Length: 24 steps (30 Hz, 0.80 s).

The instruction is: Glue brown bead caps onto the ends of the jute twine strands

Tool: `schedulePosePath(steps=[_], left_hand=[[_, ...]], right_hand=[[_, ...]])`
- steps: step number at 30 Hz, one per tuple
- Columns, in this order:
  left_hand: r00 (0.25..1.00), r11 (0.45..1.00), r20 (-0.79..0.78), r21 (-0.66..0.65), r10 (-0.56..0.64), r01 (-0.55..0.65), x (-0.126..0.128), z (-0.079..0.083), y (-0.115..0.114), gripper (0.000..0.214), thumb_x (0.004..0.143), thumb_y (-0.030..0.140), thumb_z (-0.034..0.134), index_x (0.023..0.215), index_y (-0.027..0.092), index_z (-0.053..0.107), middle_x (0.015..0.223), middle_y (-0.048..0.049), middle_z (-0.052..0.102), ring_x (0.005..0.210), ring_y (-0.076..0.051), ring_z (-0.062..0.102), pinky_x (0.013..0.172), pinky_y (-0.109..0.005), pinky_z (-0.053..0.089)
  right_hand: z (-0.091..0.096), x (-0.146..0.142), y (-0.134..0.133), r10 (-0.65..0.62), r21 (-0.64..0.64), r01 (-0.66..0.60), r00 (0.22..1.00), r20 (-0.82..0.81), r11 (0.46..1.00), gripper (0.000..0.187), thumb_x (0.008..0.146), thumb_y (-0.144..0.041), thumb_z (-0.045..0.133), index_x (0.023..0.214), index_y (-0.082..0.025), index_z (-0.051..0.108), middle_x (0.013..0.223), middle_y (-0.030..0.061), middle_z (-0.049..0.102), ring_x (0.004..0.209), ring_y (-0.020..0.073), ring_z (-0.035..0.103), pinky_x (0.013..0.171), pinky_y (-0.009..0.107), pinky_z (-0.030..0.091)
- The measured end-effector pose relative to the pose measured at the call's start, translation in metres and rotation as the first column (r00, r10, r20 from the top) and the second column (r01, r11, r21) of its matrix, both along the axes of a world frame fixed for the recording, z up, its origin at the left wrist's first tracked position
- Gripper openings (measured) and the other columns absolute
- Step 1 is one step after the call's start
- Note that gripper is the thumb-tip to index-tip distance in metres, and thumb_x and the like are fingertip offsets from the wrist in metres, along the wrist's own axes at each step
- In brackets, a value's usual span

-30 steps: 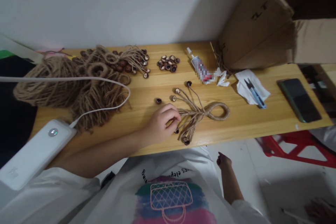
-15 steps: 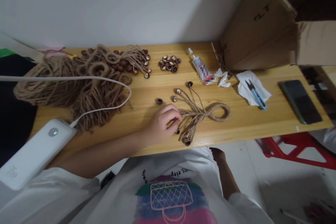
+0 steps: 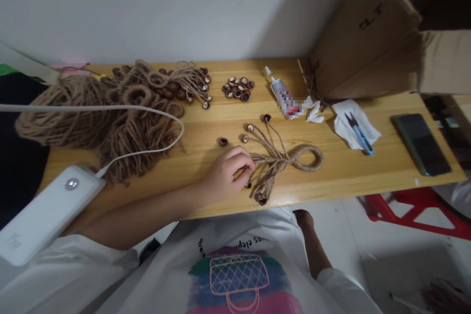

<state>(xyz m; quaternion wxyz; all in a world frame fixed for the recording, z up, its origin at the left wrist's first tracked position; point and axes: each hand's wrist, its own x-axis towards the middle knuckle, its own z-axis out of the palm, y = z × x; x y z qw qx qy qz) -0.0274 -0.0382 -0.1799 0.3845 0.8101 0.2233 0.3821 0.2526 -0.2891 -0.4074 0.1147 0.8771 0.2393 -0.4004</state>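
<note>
A jute cord ornament (image 3: 283, 159) lies on the table, with a wrapped ring (image 3: 319, 157) at its right end and several loose strands tipped with dark nutshell halves (image 3: 250, 128). My left hand (image 3: 233, 171) rests at the left ends of these strands, fingers curled and pinched on a cord; the fingers cover its tip. Just above that hand sits a loose nutshell half (image 3: 223, 141). Another shell (image 3: 261, 199) hangs at the lower strands by the table's front edge. My right hand (image 3: 303, 218) is down beside my lap, below the table edge, its fingers mostly hidden.
Jute bundles and rings (image 3: 128, 117) crowd the left, crossed by a white cable from a power bank (image 3: 55, 211). A nutshell pile (image 3: 239, 89), glue tube (image 3: 284, 98), blue thread snips (image 3: 360, 135) on tissue, a phone (image 3: 422, 143) and a cardboard box (image 3: 360, 54) stand around.
The view has shifted very slightly. Both hands and the jute ornament stay in place; the power bank's display now shows different lit digits.
</note>
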Motion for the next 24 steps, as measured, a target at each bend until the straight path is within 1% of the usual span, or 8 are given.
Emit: schedulePosePath(steps=[4,7,10,12,15,20,22,24], left_hand=[[1.0,1.0,-0.001,0.001,-0.004,0.004,0.0,0.0,0.0,0.012,0.082,0.005,0.052,0.08,0.016,0.057,0.083,-0.0026,0.056,0.074,-0.011,0.056,0.064,-0.024,0.047],[1.0,1.0,-0.002,-0.004,-0.002,0.002,0.0,0.0,0.0,0.012,0.082,0.005,0.052,0.079,0.016,0.057,0.083,-0.0026,0.055,0.074,-0.011,0.055,0.064,-0.024,0.047],[1.0,1.0,0.0,-0.004,-0.002,0.002,0.0,0.0,0.0,0.012,0.082,0.005,0.052,0.079,0.015,0.057,0.083,-0.0027,0.055,0.074,-0.011,0.055,0.065,-0.024,0.047],[1.0,1.0,0.0,-0.006,-0.003,0.003,0.0,0.0,0.0,0.012,0.082,0.005,0.052,0.079,0.015,0.057,0.082,-0.0027,0.055,0.074,-0.012,0.055,0.065,-0.024,0.047],[1.0,1.0,-0.002,-0.011,-0.004,0.004,0.0,0.0,0.0,0.013,0.083,0.005,0.052,0.08,0.016,0.057,0.082,-0.0025,0.055,0.074,-0.011,0.055,0.065,-0.024,0.047],[1.0,1.0,-0.002,-0.013,-0.005,0.005,0.0,0.001,0.0,0.013,0.082,0.004,0.052,0.08,0.016,0.057,0.082,-0.0023,0.055,0.074,-0.011,0.055,0.066,-0.024,0.048],[1.0,1.0,-0.003,-0.015,-0.005,0.005,0.0,0.001,0.0,0.013,0.083,0.005,0.052,0.08,0.016,0.057,0.082,-0.0022,0.055,0.074,-0.011,0.055,0.066,-0.024,0.048],[1.0,1.0,-0.003,-0.019,-0.005,0.005,0.0,0.001,0.0,0.013,0.083,0.005,0.052,0.08,0.016,0.058,0.083,-0.0021,0.055,0.073,-0.011,0.055,0.065,-0.024,0.047]], right_hand=[[0.004,-0.003,0.007,-0.029,-0.05,0.027,0.998,-0.053,0.998,0.032,0.094,-0.034,0.055,0.119,-0.014,0.055,0.116,0.0088,0.058,0.099,0.0185,0.059,0.085,0.038,0.053],[0.007,-0.002,0.01,-0.035,-0.074,0.03,0.997,-0.066,0.997,0.03,0.094,-0.034,0.055,0.117,-0.015,0.057,0.116,0.0086,0.058,0.1,0.0184,0.059,0.085,0.038,0.053],[0.009,0.001,0.01,-0.044,-0.098,0.04,0.998,-0.044,0.994,0.029,0.094,-0.034,0.055,0.116,-0.016,0.057,0.116,0.0085,0.057,0.101,0.0182,0.059,0.086,0.037,0.052],[0.01,0.002,0.011,-0.052,-0.099,0.051,0.999,-0.013,0.994,0.031,0.094,-0.034,0.055,0.119,-0.016,0.056,0.119,0.009,0.056,0.103,0.0191,0.058,0.088,0.039,0.052],[0.013,0.003,0.012,-0.076,-0.088,0.077,0.997,0.021,0.993,0.033,0.094,-0.033,0.056,0.121,-0.015,0.055,0.121,0.0095,0.055,0.105,0.0202,0.057,0.089,0.04,0.051],[0.023,0.008,0.019,-0.188,-0.058,0.191,0.981,0.052,0.98,0.03,0.095,-0.037,0.054,0.113,-0.013,0.058,0.109,0.0078,0.06,0.095,0.0171,0.06,0.084,0.037,0.053],[0.03,0.012,0.023,-0.246,-0.011,0.249,0.963,0.105,0.968,0.03,0.095,-0.038,0.053,0.109,-0.013,0.06,0.106,0.0073,0.061,0.093,0.0163,0.061,0.083,0.036,0.053],[0.039,0.017,0.025,-0.308,0.067,0.3,0.936,0.174,0.951,0.027,0.095,-0.036,0.053,0.104,-0.013,0.061,0.102,0.0068,0.063,0.091,0.0157,0.061,0.084,0.035,0.052]])
